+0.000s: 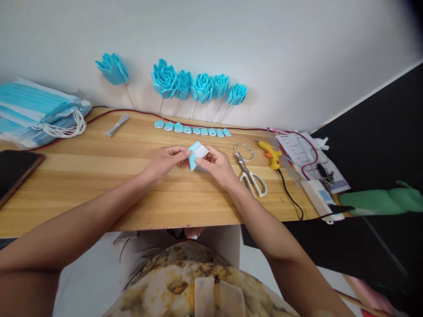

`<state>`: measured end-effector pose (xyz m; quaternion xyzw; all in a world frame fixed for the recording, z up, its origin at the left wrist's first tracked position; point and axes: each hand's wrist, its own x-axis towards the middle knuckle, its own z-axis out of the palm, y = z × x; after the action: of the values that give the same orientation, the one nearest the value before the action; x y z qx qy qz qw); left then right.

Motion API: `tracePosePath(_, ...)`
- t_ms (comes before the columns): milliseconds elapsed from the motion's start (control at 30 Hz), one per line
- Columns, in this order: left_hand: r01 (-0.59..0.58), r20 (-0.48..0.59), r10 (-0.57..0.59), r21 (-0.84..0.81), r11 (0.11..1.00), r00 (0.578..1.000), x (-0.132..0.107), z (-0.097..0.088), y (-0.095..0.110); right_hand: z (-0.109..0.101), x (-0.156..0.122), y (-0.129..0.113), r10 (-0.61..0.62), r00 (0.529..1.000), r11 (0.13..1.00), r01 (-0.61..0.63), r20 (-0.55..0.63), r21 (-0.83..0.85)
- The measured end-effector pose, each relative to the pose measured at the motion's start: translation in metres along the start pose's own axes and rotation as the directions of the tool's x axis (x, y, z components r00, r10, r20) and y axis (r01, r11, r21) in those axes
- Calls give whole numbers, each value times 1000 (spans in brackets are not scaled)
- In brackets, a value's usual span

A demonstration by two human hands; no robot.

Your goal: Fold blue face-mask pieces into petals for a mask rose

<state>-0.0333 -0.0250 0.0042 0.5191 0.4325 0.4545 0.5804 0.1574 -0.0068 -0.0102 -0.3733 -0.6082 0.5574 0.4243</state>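
Between my two hands, just above the wooden table, is a partly folded piece of blue and white mask fabric [197, 154]. My left hand [175, 156] pinches its left edge between thumb and fingers. On the opposite side my right hand [215, 162] grips it, thumb pressed on the lower white face. Some more blue material shows under the right hand, mostly covered. Behind the hands lies a row of small folded blue petals [187, 129]. Scissors [249, 174] with white handles rest to the right, beside a coil of wire [245, 151].
Blue fabric flowers [202, 88] on sticks lean against the wall. A stack of masks [36, 114] and a phone [16, 174] lie left. At right are a yellow glue gun [271, 154], its black cord, a power strip [320, 198], papers and a green bottle [380, 201].
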Motion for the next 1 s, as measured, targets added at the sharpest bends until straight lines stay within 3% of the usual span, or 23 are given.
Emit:
tracePosePath(100, -18, 3, 18, 82, 996, 1000, 2, -2, -2, -2, -1, -1, -22, 1000, 997, 22, 0, -72)
tracePosePath(300, -52, 49, 42, 213, 976, 998, 5, -4, -8, -4, -2, -7, -204, 973, 940, 163, -110, -300)
tracePosePath(500, -6, 81, -9, 181, 983, 997, 3, -3, -7, -2, -4, -7, -289, 953, 887, 233, -86, -400)
tracePosePath(633, 33, 16, -36, 146, 989, 999, 3, -4, -5, -2, -6, -8, -338, 937, 871, 277, -88, -406)
tracePosePath(767, 22, -33, -19, 94, 995, 999, 3, -4, -5, -4, -7, -11, -393, 916, 835, 322, -75, -446)
tracePosePath(1000, -3, -2, 3, 124, 992, 1000, 2, -1, -4, -3, -4, -10, -404, 915, 786, 347, 1, -512)
